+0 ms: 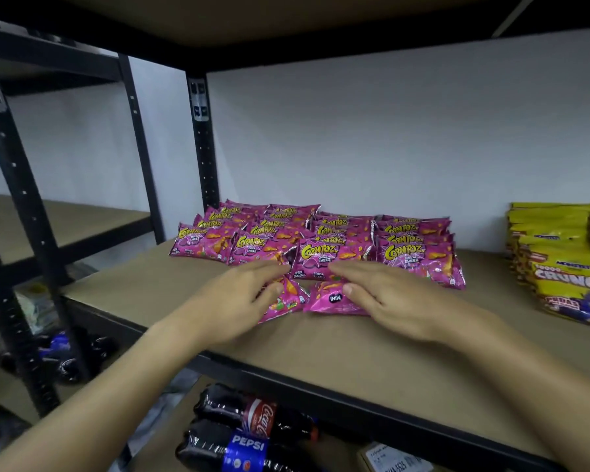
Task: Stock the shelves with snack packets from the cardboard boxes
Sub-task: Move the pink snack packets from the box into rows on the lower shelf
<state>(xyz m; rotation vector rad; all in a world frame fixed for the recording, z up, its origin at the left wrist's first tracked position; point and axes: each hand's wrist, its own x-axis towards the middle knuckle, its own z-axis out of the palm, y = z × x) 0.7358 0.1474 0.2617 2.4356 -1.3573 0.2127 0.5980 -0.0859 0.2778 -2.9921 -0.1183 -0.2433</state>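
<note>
Several pink Corntoz snack packets [324,236] lie in overlapping rows at the back of the brown shelf board [372,349]. Two more pink packets lie in front of the rows. My left hand [242,294] rests flat, fingers straight, on the left front packet [285,303]. My right hand [389,299] lies flat, fingers straight, on the right front packet [331,299], which is upside down and marked MINI. Both sets of fingertips reach the front row packet [324,260]. No cardboard box with stock is in view.
Yellow Crunch snack bags [566,264] are stacked at the right of the same shelf. Black metal uprights [203,144] stand at the left. Cola bottles [249,430] lie on the lower shelf, beside a small cardboard box [392,461]. Another shelf board is close overhead.
</note>
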